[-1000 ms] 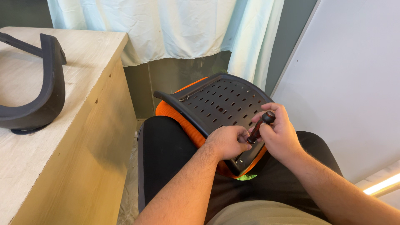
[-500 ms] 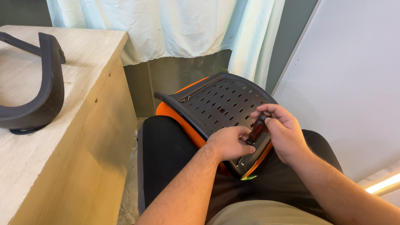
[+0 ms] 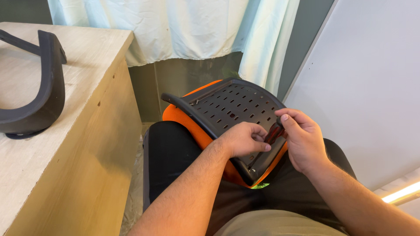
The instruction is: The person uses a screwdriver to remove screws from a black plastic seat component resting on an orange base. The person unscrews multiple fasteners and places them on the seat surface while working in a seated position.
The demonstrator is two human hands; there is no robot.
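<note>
A black perforated chair seat pan (image 3: 227, 105) with an orange cushion edge (image 3: 183, 120) rests tilted on my lap. My right hand (image 3: 302, 140) grips the dark red-and-black handle of a screwdriver (image 3: 274, 132), whose tip points down at the seat's near right corner. My left hand (image 3: 243, 140) lies on the seat beside it, fingers pinched around the screwdriver's lower shaft. A screw head (image 3: 253, 164) shows on the seat's near rim below my left hand.
A light wooden table (image 3: 78, 109) stands at my left with a curved black chair armrest (image 3: 41, 91) lying on it. A pale curtain (image 3: 183, 26) hangs behind. A white panel (image 3: 367, 87) leans at the right.
My right hand has turned on the screwdriver handle, fingers now over its top. The handle has tipped lower. My left hand has slid slightly up the seat.
</note>
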